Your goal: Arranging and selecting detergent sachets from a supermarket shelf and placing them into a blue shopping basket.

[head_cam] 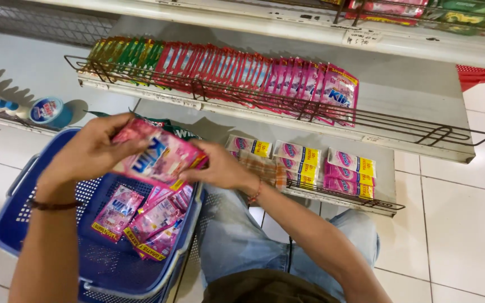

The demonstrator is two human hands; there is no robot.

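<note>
Both hands grip one bundle of pink sachets point(161, 158) held just above the blue basket point(46, 247): the left hand point(88, 151) clasps its left end, and the right hand point(220, 168) pinches its right end. More pink sachets point(141, 221) lie loose inside the basket. Beyond the basket, a shelf rack point(287, 109) holds a standing row of green, red and pink packets point(225, 70), and a lower shelf just right of the basket carries flat packets point(326, 168).

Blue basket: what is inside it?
Loose pink sachets lie on the blue basket floor. Both hands and the pink pack they hold cover its far end.
</note>
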